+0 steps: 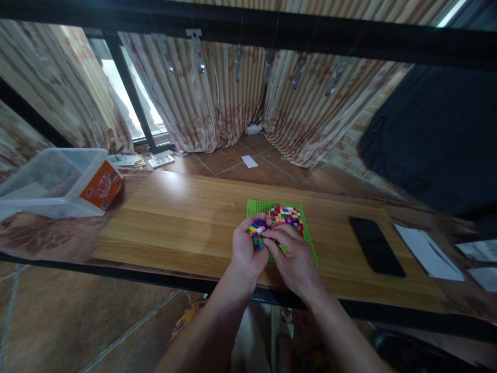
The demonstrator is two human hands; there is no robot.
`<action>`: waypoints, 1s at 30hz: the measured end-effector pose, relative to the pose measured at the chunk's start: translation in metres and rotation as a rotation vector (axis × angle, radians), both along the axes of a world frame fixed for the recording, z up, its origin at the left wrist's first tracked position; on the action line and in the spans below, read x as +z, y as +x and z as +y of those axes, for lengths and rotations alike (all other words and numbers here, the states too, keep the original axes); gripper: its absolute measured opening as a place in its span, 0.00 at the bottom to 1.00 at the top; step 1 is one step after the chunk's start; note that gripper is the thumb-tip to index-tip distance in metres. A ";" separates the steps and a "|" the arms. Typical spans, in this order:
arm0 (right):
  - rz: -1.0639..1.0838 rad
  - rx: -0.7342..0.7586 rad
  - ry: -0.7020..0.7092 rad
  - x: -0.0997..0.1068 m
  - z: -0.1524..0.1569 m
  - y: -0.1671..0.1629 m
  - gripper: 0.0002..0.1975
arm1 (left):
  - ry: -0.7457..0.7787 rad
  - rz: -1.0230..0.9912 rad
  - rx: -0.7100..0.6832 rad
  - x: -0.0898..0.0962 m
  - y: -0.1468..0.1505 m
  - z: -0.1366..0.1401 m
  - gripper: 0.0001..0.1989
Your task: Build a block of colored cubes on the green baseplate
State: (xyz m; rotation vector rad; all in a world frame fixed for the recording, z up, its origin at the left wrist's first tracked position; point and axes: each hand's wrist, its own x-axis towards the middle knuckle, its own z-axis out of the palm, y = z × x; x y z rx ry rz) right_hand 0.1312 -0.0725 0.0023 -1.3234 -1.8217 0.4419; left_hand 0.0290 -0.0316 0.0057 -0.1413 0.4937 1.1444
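Head view. Both hands are at the near edge of the wooden table (174,223), right of its middle. The left hand (246,248) has its fingers curled shut around a small clump of multicoloured bricks (257,230), thumb on top. The right hand (293,256) lies just beside it, fingertips bent in and pinching the same clump from the right; the two hands touch at the fingers.

The clump is held just above the near left part of a green baseplate (258,208), which lies flat on the table, its near end hidden under the right hand. On the far right part of the baseplate sits a patch of mixed-colour bricks (287,215), touching the plate, just beyond the right fingertips.

Toward the right end of the table: a black phone (376,245), flat, screen dark, well apart from the hands. Beyond it, white papers (427,251) near the right edge.

Off the far left corner: a clear plastic bin (50,181) with an orange label.
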 end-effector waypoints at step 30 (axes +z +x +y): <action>0.109 -0.020 -0.124 0.009 0.001 0.001 0.06 | -0.041 0.113 0.009 0.008 0.001 -0.002 0.14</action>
